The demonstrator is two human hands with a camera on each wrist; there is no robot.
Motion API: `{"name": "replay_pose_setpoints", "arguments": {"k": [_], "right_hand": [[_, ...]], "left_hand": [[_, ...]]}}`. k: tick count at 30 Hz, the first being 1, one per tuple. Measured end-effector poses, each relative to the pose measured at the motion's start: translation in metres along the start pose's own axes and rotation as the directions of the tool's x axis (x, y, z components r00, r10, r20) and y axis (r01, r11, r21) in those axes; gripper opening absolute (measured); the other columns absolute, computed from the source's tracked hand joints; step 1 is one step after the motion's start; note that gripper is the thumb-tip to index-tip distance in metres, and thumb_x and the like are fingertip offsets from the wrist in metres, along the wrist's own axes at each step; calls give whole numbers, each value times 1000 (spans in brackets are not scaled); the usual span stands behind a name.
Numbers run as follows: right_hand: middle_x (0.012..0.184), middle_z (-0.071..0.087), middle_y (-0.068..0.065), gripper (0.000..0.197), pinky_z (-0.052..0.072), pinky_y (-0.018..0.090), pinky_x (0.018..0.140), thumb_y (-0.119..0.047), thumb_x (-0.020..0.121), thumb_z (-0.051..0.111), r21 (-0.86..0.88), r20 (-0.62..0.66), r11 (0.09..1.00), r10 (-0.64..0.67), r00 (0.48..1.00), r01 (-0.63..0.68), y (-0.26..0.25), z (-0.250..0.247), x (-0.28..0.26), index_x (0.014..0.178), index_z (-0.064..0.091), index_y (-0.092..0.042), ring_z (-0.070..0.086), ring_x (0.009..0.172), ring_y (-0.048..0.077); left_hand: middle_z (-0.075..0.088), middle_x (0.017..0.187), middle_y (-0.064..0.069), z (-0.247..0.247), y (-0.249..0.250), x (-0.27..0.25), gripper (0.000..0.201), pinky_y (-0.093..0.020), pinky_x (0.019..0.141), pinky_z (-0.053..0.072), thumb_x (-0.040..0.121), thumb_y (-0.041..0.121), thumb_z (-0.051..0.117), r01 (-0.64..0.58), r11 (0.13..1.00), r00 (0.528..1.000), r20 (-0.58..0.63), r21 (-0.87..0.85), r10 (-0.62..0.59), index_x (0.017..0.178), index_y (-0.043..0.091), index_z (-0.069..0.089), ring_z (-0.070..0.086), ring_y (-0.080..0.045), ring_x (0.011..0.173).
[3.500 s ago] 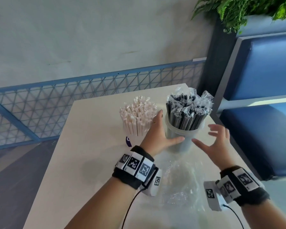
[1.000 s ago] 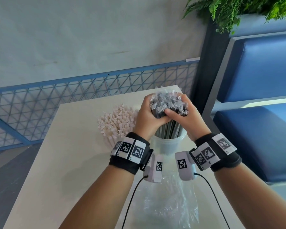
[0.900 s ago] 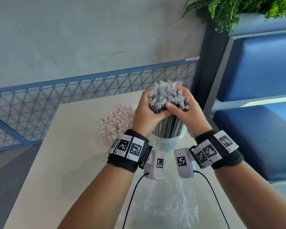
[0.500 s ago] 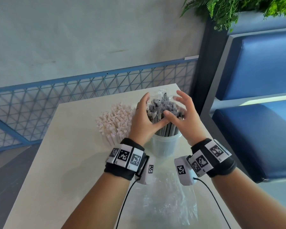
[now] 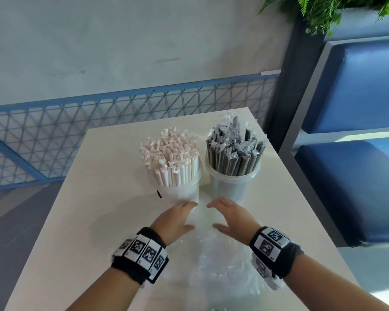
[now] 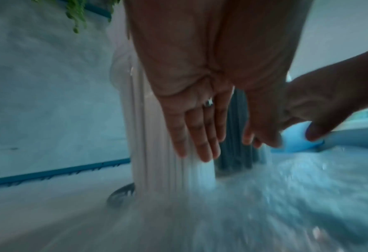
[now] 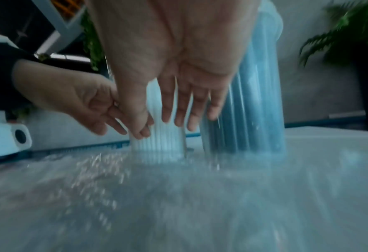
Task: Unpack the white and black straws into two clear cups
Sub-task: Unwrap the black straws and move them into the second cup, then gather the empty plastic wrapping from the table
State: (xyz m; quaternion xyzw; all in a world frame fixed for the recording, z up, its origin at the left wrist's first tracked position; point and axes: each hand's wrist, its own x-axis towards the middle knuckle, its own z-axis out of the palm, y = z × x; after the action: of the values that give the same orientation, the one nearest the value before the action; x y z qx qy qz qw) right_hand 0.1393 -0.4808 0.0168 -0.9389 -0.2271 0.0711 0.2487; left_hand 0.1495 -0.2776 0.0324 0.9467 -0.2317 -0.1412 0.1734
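Two clear cups stand side by side on the pale table (image 5: 94, 198). The left cup (image 5: 180, 191) is packed with white paper-wrapped straws (image 5: 170, 153); the right cup (image 5: 231, 187) holds black straws (image 5: 234, 151) in clear wrappers. My left hand (image 5: 177, 217) hovers just in front of the white-straw cup, fingers straight and holding nothing. My right hand (image 5: 228, 215) is in front of the black-straw cup, also flat and empty. In the left wrist view my left hand (image 6: 200, 133) hangs before the white straws (image 6: 152, 136). In the right wrist view my right hand (image 7: 178, 109) points at both cups.
An empty crumpled clear plastic bag (image 5: 225, 268) lies on the table between my wrists. A blue mesh railing (image 5: 54, 131) runs behind the table. Blue padded benches (image 5: 355, 189) and a dark post (image 5: 288, 86) stand close on the right. A fern (image 5: 337, 10) hangs above.
Both hands have let go of the black straw bundle and dropped toward the table in front of the cups. The black straws now stand loose in their cup.
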Motion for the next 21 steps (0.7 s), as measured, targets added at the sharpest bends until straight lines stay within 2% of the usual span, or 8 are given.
{"name": "replay_pose_setpoints", "arguments": {"k": [2,5,7,10,13,16,19,21], "right_hand": [[152,22,1,81,25,38,114,-41,79,67,-173,253,981,128,959,-86,4,13,-3,144,24,-21,26,138,21],[156,9,2,93,21,44,113,-43,71,73,-259,358,961,193,914,-101,5,25,-7,145,20,-25,14,141,24],[152,15,1,87,27,43,109,-41,68,76,-255,348,961,194,917,-107,4,28,-8,140,29,-27,20,136,24],[140,32,0,70,34,37,102,-35,69,78,-255,324,960,194,926,-111,-1,26,-6,128,42,-23,36,125,21],[130,47,0,59,34,33,99,-33,75,74,-194,343,977,147,928,-83,-9,22,-3,123,44,-19,49,115,20],[121,59,0,51,41,27,91,-33,82,66,57,345,996,42,938,-66,-27,17,1,126,44,-19,59,102,18],[101,71,-1,24,46,24,83,-19,90,56,131,264,991,-45,963,10,-45,18,7,113,59,-17,64,84,12],[87,69,-6,17,48,20,76,-12,90,52,231,194,972,-16,981,-30,-53,19,10,101,63,-17,61,69,5]], "left_hand": [[36,148,-9,9,-9,-4,79,-38,109,32,82,34,65,102,990,973,197,95,-119,145,13,21,39,-24,133],[29,152,-5,22,-16,-9,90,-47,114,19,78,42,67,127,973,939,294,192,-180,146,17,14,31,-22,138],[32,149,-4,25,-16,-11,82,-49,114,17,78,36,68,142,969,933,299,203,-200,143,17,22,32,-24,136],[50,126,-4,22,-19,-12,44,-42,107,26,80,24,66,154,967,946,254,202,-204,119,15,49,49,-24,118],[61,103,-2,17,-20,-19,13,-34,93,38,82,16,62,61,988,985,150,141,-82,95,14,59,58,-26,93],[58,85,4,9,-13,-28,3,-28,90,30,84,15,58,-103,988,995,26,116,100,86,14,60,52,-16,76],[63,75,6,1,-16,-38,16,-39,102,31,68,17,76,-189,955,950,-203,227,236,77,18,63,61,-16,74],[67,88,4,-4,-27,-48,31,-50,106,28,63,32,79,-49,966,892,-424,254,157,87,23,63,64,-21,92]]}}
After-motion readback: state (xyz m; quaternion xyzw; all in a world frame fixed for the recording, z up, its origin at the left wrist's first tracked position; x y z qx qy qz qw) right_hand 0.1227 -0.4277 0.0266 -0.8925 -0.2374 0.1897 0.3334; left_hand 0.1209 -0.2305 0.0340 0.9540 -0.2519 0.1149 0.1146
